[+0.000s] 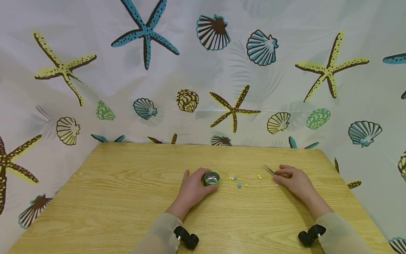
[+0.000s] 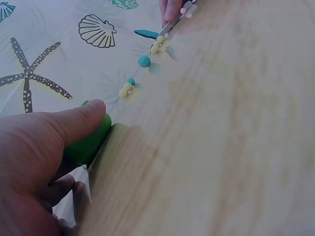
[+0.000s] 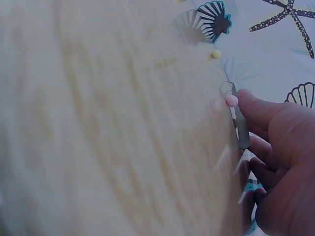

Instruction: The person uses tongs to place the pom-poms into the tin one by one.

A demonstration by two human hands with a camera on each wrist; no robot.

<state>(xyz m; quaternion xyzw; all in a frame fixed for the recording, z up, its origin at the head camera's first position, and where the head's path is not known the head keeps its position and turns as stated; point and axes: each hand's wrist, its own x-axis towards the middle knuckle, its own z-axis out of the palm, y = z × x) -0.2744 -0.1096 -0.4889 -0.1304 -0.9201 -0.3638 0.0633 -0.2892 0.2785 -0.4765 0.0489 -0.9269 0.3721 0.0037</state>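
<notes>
My left hand (image 1: pixel 194 187) holds a small round green tin (image 1: pixel 211 178) with a shiny metal inside, thumb on the near side and fingers behind it. The tin stands upright on the table, and no bead shows inside it. In my right hand (image 1: pixel 295 180) I pinch curved-tip tweezers (image 1: pixel 269 170), their tips pointing up and left. A pink bead (image 1: pixel 277 185) lies on the table by the right fingertips; in the right wrist view the pink bead (image 3: pixel 232 101) appears in front of the tweezers. Whether the tips touch anything cannot be seen.
Between the hands lie a yellow bead pair (image 1: pixel 259 177), a larger blue bead (image 1: pixel 239 185), a single yellow bead (image 1: pixel 246 185) and a small bead cluster (image 1: pixel 233 178) close to the tin. A patterned cloth (image 1: pixel 196 127) hangs behind the wooden table (image 1: pixel 111 194).
</notes>
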